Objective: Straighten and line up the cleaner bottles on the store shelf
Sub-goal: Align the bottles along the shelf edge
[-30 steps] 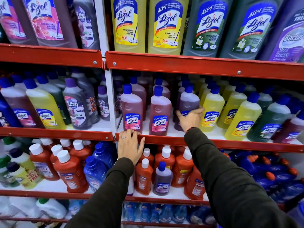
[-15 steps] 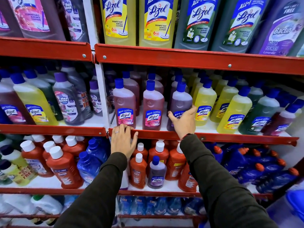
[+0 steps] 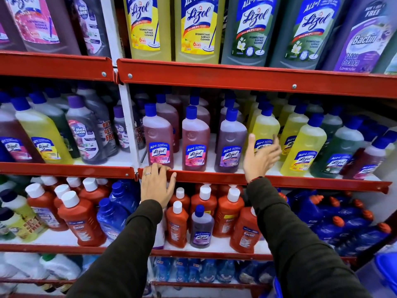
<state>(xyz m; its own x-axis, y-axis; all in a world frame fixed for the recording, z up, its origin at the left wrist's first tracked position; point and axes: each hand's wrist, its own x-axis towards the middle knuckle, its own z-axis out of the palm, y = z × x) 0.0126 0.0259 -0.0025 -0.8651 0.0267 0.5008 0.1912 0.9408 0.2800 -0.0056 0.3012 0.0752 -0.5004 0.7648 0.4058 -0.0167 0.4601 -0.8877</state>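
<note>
On the middle red shelf (image 3: 214, 177) stand two pink cleaner bottles (image 3: 158, 136) (image 3: 195, 138) and a purple cleaner bottle (image 3: 231, 140), upright in a front row with blue caps. To their right come yellow bottles (image 3: 266, 130) (image 3: 305, 147) and a green one (image 3: 339, 147). My left hand (image 3: 156, 183) rests flat on the shelf's red front lip, below the leftmost pink bottle. My right hand (image 3: 261, 157) hovers open and blurred between the purple bottle and the first yellow bottle, holding nothing.
Big yellow and green cleaner bottles (image 3: 197, 26) fill the shelf above. The shelf below carries orange bottles (image 3: 81, 220), blue ones (image 3: 335, 222) and one small purple bottle (image 3: 200, 229). A white upright post (image 3: 129, 123) divides the left bay, which holds more mixed bottles.
My right hand has let go of the purple bottle and moved right and open in front of the yellow bottle. The left hand stays on the shelf lip.
</note>
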